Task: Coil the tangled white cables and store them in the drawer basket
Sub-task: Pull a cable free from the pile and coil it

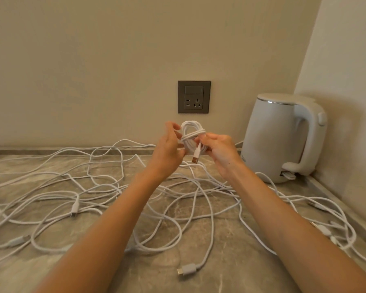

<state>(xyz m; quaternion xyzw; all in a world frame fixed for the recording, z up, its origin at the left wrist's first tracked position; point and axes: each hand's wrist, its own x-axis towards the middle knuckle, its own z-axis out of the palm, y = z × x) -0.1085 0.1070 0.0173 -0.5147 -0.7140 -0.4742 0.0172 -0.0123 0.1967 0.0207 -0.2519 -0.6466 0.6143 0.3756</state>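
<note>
A small coil of white cable (190, 132) is held up in front of the wall, wrapped round its middle, with its USB plug (195, 155) hanging down. My left hand (170, 149) grips the coil's left side. My right hand (219, 149) pinches the wrap on its right side. Below them, several loose white cables (106, 199) lie tangled across the stone counter (224, 250), with plugs at their ends (186, 270). No drawer basket is in view.
A white electric kettle (283, 138) stands at the back right corner of the counter. A dark wall socket (194, 97) sits on the beige wall behind my hands. The side wall closes off the right.
</note>
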